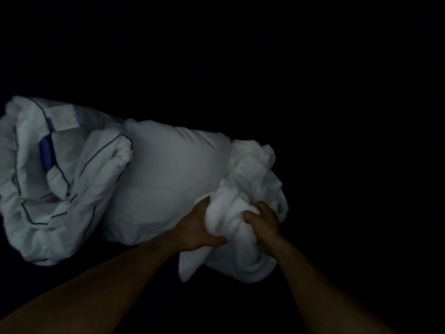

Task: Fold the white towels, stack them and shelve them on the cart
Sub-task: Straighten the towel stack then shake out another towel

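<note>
The white towel (255,174) (dimly lit) is bunched, wrinkled.

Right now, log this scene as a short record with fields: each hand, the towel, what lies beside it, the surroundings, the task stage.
left hand: grips the white towel from its left
right hand: grips the same towel from its right
white towel: crumpled, unfolded, at the right end of the pillow
pillow: white, plump, left of the towel
bedding: white with dark piping, crumpled, far left
surroundings: too dark to tell; no cart seen
task stage: no fold made yet
</note>
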The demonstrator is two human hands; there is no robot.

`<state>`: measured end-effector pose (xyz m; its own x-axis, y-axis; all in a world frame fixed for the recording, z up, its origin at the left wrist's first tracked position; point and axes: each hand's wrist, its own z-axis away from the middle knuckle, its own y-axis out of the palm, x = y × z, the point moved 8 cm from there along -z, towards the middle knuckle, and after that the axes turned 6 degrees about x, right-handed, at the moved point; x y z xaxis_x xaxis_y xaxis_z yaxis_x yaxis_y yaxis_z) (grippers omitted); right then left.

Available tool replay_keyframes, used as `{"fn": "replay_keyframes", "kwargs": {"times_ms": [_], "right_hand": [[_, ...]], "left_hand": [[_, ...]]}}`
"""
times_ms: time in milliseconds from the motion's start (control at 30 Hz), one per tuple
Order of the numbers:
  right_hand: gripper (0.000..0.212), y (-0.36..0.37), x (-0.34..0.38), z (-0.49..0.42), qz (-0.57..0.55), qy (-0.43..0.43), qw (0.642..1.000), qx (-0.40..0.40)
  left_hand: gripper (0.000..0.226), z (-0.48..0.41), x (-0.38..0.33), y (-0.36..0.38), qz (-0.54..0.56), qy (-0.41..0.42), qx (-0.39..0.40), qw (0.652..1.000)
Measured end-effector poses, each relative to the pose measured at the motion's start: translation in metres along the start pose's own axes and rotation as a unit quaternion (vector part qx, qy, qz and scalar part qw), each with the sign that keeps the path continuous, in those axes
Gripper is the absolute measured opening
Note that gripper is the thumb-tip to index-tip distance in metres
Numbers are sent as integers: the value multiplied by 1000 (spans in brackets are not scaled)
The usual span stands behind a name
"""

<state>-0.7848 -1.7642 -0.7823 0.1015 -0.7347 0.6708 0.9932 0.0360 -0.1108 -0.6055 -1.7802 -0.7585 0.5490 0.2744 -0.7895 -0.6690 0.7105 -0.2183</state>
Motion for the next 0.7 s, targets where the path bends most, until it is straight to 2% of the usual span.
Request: {"fn": "replay_keyframes", "kwargs": {"times_ms": [100, 167, 233, 333, 367, 400, 500, 567, 633, 700], "right_hand": [[23, -5, 56, 43, -13, -47, 998, 27], [31, -10, 101, 76, -7, -92, 995, 47], [26, -17, 142, 113, -4, -126, 990, 61], [3, -36, 194, 175, -24, -183, 980, 69], [4, -46, 207, 195, -25, -205, 976, 66], [7, -55, 221, 218, -26, -231, 970, 66], [17, -82, 254, 282, -33, -299, 950, 84], [24, -102, 273, 325, -56, -347, 930, 108], [43, -127, 291, 371, -50, -404, 906, 113], [70, -156, 305, 418, -9, -458, 884, 92]], "left_hand": [[132, 20, -61, -10, -28, 64, -8, 998], [121, 35, -104, -16, -52, 78, -19, 995], [96, 49, -150, -26, -53, 77, -58, 994], [48, 83, -221, -36, -121, 63, -129, 982], [37, 97, -240, -36, -135, 60, -151, 977], [34, 114, -258, -37, -127, 62, -175, 974], [50, 167, -310, -31, -52, 88, -246, 964], [46, 201, -352, -25, -8, 111, -276, 955], [30, 232, -396, -15, 46, 142, -306, 940], [26, 265, -435, -3, 86, 169, -330, 925]]}}
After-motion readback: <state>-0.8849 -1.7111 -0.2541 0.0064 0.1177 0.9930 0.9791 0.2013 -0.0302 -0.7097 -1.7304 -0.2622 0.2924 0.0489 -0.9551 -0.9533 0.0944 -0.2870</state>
